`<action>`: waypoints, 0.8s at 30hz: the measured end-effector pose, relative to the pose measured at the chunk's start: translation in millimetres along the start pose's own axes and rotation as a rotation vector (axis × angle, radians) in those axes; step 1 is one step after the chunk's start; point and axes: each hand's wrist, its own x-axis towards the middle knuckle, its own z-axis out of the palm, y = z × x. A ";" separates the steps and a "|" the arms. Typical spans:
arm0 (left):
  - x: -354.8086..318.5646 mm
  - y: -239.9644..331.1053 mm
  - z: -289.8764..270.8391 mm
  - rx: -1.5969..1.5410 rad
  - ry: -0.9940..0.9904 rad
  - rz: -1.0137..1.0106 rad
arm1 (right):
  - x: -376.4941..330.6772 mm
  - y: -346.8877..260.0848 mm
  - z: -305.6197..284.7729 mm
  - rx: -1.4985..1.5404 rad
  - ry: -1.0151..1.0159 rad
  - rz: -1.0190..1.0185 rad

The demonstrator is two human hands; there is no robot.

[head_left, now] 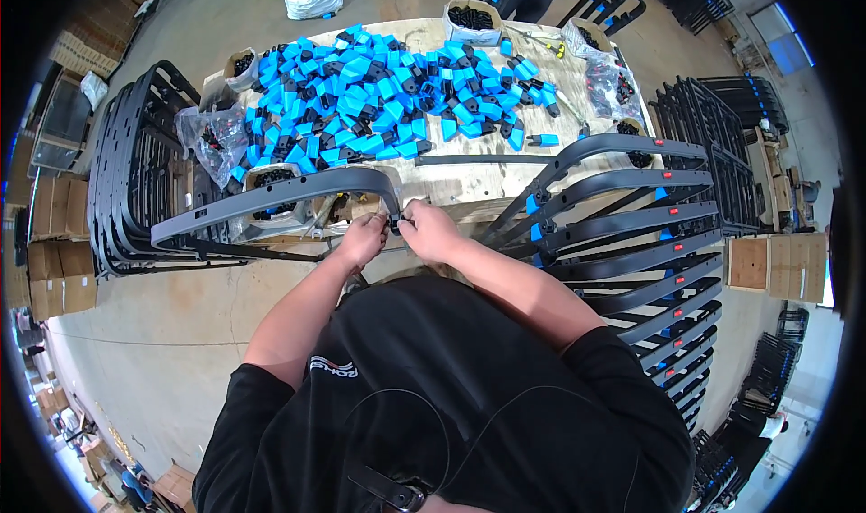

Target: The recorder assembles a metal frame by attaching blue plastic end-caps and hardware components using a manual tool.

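Tabletop: lay beyond us.
Frame: long axis ran leftward from us.
Left hand: lay nearer, pinching its bent end.
Right hand: pinched there too.

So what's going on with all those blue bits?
The person's left hand and right hand are close together at the bent end of a dark frame, by the table's near edge. A heap of blue-and-black pieces covers much of the table, and similar frames are lined up on the right.
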 end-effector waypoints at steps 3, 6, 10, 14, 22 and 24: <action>0.3 4.7 -5.5 -0.127 -0.133 -0.138 | -0.1 -3.7 0.0 0.020 -0.003 -0.002; -0.9 13.7 -1.5 -0.247 -0.139 -0.282 | 1.1 -1.5 1.4 0.020 -0.006 0.007; -0.1 17.5 0.5 -0.304 -0.125 -0.361 | 1.4 -2.3 1.6 -0.004 -0.003 0.002; -2.3 8.4 0.8 -0.255 -0.110 -0.252 | 0.0 -3.3 0.7 0.015 -0.001 0.017; 2.7 -0.6 -6.0 -0.069 -0.096 -0.040 | -0.3 -1.8 1.7 0.015 0.000 0.012; 1.9 -4.8 -6.5 -0.174 -0.048 0.012 | -0.7 -1.5 2.1 0.013 0.015 0.003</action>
